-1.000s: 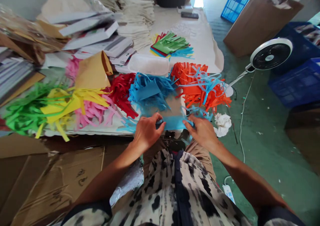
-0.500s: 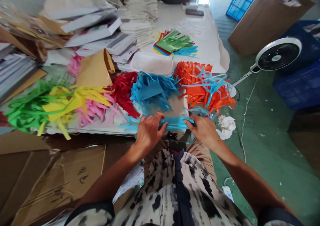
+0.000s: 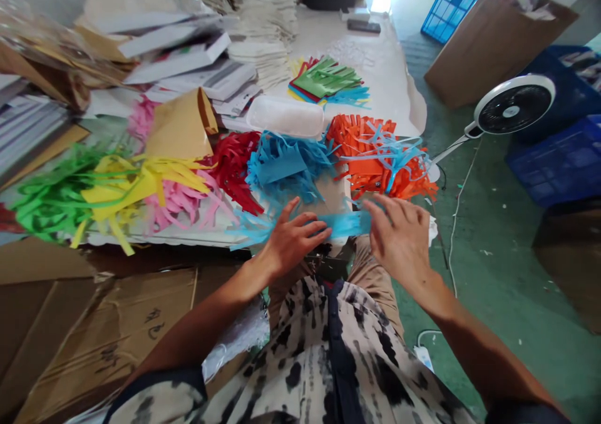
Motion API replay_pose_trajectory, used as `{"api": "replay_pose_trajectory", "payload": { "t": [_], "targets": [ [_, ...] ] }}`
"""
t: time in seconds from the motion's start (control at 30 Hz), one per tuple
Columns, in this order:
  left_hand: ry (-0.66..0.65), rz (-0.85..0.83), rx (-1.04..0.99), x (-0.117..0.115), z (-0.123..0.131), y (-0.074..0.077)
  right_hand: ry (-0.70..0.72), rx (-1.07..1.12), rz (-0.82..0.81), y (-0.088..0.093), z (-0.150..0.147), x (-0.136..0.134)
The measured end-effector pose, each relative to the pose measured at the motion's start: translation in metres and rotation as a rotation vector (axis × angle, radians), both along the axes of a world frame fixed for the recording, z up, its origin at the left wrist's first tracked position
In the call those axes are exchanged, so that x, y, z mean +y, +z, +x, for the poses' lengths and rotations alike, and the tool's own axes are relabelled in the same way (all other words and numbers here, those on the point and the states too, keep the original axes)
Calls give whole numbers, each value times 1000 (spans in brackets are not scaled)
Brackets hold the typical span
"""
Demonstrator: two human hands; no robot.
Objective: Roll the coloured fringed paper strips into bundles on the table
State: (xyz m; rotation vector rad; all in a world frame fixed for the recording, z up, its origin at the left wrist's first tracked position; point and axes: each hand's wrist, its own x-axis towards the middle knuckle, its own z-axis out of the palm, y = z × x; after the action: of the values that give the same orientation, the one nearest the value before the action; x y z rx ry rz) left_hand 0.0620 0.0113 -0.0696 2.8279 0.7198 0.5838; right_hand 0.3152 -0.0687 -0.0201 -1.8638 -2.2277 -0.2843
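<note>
A strip of light blue fringed tissue paper [image 3: 350, 223] lies along the front edge of the table, its loose fringe spreading out to the left. My left hand [image 3: 295, 236] rests on the strip with fingers apart and stretched over it. At the strip's right end is my right hand [image 3: 399, 236], fingers spread and a little bent, slightly blurred; whether its fingertips touch the paper I cannot tell. Just behind lies a blue fringed bundle [image 3: 284, 167], with an orange fringed bundle [image 3: 370, 173] to its right, light blue strands on top.
Red [image 3: 237, 167], pink [image 3: 176, 205], yellow [image 3: 122, 186] and green fringe [image 3: 51, 186] lie leftward. Behind are a white plastic tray [image 3: 286, 116], a stack of coloured fringed sheets [image 3: 328, 79] and piled paper packs [image 3: 188, 67]. A fan [image 3: 514, 108] stands at right, cardboard [image 3: 136, 317] at lower left.
Both hands have loosened from the blue strip. The left hand has shifted right with fingers extended over it; the right hand has moved right and spread its fingers.
</note>
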Motion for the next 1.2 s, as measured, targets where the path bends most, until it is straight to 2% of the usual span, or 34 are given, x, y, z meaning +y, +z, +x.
{"api": "replay_pose_trajectory", "payload": {
  "t": [0.07,0.13,0.23,0.33,0.43,0.53,0.63,0.73,0.77,0.83,0.93,1.0,1.03,1.07,1.13,1.2],
  "targets": [
    [-6,19,10,0,-1,-1,213,0,-4,-7,-2,-13],
    [-10,42,31,-1,-2,-2,329,-10,-32,-17,-2,-23],
    [-33,61,68,-2,-7,-4,288,-8,-18,-25,6,-31],
    [-51,73,70,-1,-9,-6,214,20,22,-22,13,-31],
    [-63,108,55,0,-8,-8,270,38,10,-21,3,-27],
    [-73,89,47,1,-10,-6,303,25,-1,-27,-10,-21],
    [-54,15,37,1,-28,2,279,57,2,-31,-13,-16],
    [-27,-25,14,5,-65,16,281,80,-29,-29,-9,-13],
    [-5,-32,-9,7,-80,21,286,84,-38,-27,-8,-12],
    [125,-10,-42,11,-107,31,290,90,-60,-23,-8,-10],
    [439,152,-114,8,-122,45,285,100,-92,-21,-9,-5],
    [540,191,-185,-5,-105,50,284,108,-109,-22,-9,-3],
    [499,156,-217,-14,-88,51,285,115,-113,-22,-9,-2],
    [392,112,-251,-25,-69,50,286,121,-116,-22,-10,-2],
    [106,44,-179,-46,-26,42,283,124,-118,-22,-10,-3],
    [55,30,-107,-62,7,28,282,112,-119,-21,-10,-4]
  ]
}}
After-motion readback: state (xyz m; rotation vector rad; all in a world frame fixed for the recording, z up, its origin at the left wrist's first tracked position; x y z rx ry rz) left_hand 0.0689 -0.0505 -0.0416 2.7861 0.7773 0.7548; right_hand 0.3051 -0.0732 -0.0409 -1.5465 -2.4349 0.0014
